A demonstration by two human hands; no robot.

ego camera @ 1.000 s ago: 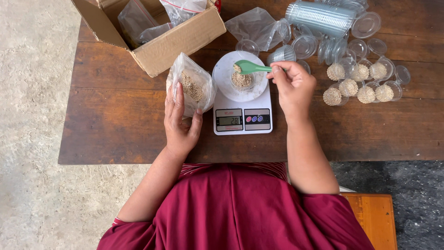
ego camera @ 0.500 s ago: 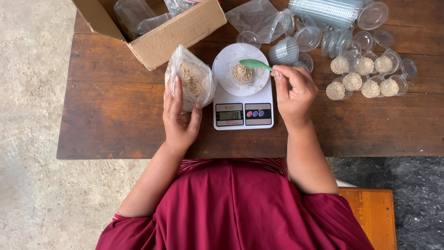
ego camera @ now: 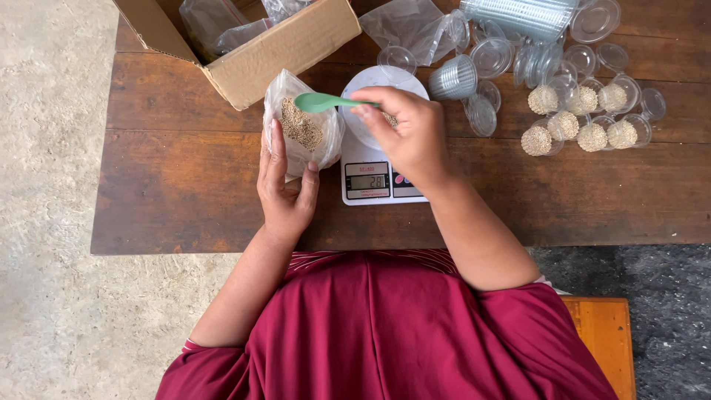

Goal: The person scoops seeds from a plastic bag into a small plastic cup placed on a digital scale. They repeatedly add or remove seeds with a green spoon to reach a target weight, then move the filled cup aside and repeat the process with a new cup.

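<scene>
The person wears a loose maroon garment (ego camera: 392,333) with short sleeves that end above the elbows, leaving both forearms bare. Soft folds run down its front from the edge of the wooden table (ego camera: 185,192). The left hand (ego camera: 285,189) and right hand (ego camera: 404,133) carry no rings, watch or gloves.

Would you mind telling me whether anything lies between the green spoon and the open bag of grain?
Nothing visible does. The right hand holds the green spoon with its bowl right over the mouth of the bag, which the left hand steadies. The scale sits off to the side.
</scene>
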